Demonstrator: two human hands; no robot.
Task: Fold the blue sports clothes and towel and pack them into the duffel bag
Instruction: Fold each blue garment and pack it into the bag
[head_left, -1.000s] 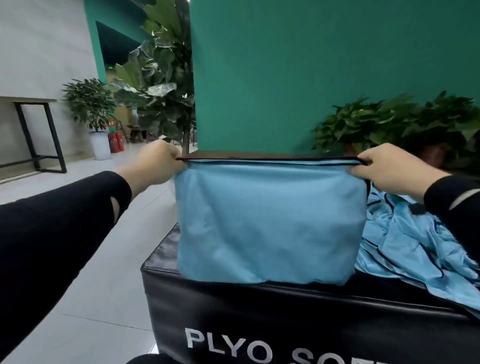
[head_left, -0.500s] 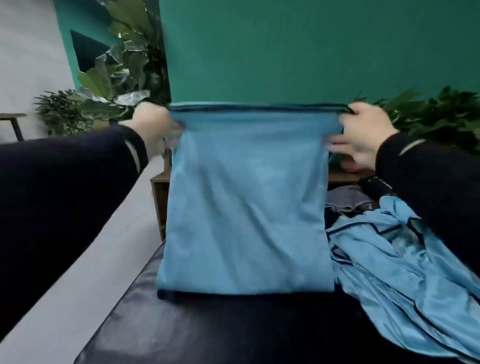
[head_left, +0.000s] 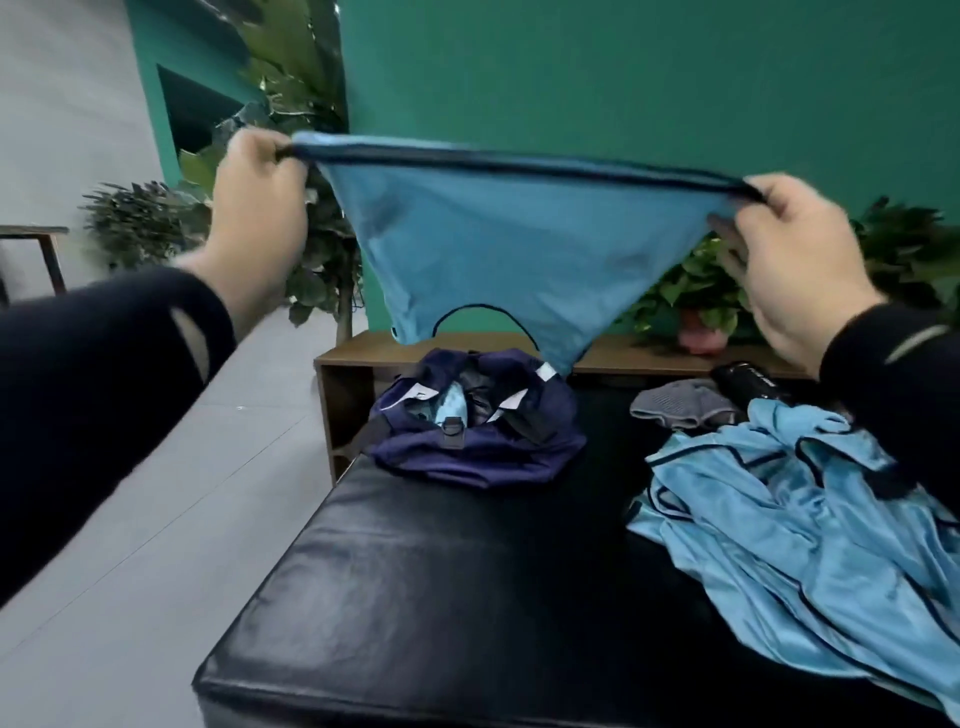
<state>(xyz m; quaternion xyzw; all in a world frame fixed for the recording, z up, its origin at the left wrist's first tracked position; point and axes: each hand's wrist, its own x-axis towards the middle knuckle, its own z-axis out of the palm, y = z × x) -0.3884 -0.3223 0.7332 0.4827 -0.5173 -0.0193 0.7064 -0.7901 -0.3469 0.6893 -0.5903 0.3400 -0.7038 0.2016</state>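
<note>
Two hands (head_left: 260, 208) (head_left: 795, 270), two blue garments (head_left: 498, 244) (head_left: 810, 545), one navy duffel bag (head_left: 478, 441), one grey cloth (head_left: 680, 405), one black bottle (head_left: 748, 389).

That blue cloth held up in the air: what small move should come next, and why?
Probably lower the blue cloth onto the bare black pad to fold it. Left hand and right hand pinch its top corners, it hangs unfolded, and the duffel bag lies beyond.

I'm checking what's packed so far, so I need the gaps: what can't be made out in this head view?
- Duffel bag contents: only a light blue scrap shows in the opening; the rest is shadowed.
- Wall and bench behind the blue cloth: hidden by the cloth held by the left hand and right hand.
- Blue clothes: cut off at the right edge.
- Black object: too blurred to identify.
</note>
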